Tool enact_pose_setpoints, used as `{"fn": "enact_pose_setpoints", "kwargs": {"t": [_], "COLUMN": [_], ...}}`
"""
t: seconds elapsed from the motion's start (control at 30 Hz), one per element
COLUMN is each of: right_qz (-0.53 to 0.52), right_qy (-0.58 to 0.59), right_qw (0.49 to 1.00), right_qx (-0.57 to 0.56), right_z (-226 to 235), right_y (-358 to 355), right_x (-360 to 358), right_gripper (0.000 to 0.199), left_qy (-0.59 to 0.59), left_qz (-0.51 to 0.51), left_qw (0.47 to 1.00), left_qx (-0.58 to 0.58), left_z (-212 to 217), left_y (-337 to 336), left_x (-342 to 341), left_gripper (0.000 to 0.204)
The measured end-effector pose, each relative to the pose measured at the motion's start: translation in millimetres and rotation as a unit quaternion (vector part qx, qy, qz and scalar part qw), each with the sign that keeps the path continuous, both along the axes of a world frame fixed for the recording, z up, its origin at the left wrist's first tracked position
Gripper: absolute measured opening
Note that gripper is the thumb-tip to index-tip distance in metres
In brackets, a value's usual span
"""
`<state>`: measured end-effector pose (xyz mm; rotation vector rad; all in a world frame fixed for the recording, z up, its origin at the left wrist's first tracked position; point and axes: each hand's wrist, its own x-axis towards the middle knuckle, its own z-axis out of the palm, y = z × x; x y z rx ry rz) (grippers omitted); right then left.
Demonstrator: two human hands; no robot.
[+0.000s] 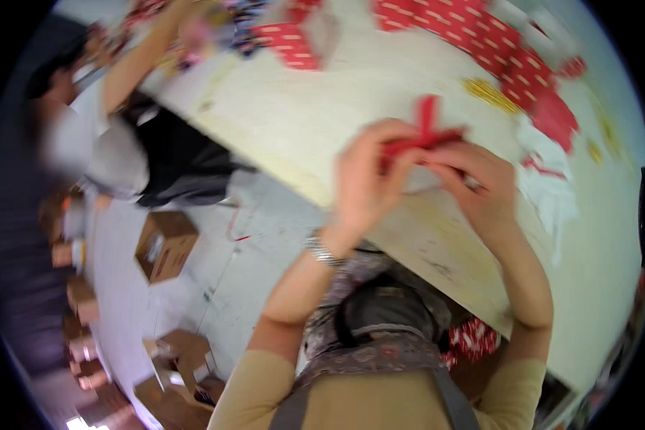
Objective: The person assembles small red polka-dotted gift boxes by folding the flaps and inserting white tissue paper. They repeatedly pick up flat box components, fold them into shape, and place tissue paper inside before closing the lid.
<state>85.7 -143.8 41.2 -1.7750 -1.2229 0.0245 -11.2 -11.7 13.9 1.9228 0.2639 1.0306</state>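
A red ribbon bow (428,125) is held up over the near edge of the pale worktable (279,122). One loop or tail of it sticks upward between my hands. My left hand (369,172) is closed around its left side, with a metal watch band at the wrist. Fingertips of my right hand (480,179) pinch the bow's right side. Both hands meet at its middle, and motion blur hides the finer detail there. A bundle of gold ties (490,94) lies on the table beyond my right hand.
Red patterned boxes or wrapping (462,29) spread along the far right, beside white cloth-like material (547,183). Another red box (290,44) stands at the far side. At left a co-worker (111,143) sits by the table. Cardboard boxes (166,246) stand on the floor.
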Motion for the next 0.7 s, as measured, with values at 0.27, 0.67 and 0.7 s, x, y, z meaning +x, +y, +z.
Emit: {"fn": "enact_pose_setpoints", "kwargs": {"t": [0.27,0.67,0.7], "right_qz": [-0.004,-0.011,-0.008], "right_qy": [-0.011,-0.06,-0.058], "right_qw": [0.996,0.995,0.995], "right_qx": [0.085,0.074,0.077], "right_z": [-9.3,-6.1,-7.4], "right_y": [-0.8,3.0,2.6], "right_x": [8.5,5.6,6.3], "right_gripper": [0.012,0.011,0.011], "left_qy": [-0.048,-0.06,-0.057], "left_qz": [-0.044,-0.033,-0.033], "left_qw": [0.998,0.992,0.993], "left_qx": [0.018,0.103,0.101], "left_z": [-7.9,-5.9,-5.9], "left_y": [-0.7,4.7,4.3], "left_x": [14.7,11.0,11.0], "left_gripper": [0.019,0.021,0.021]}}
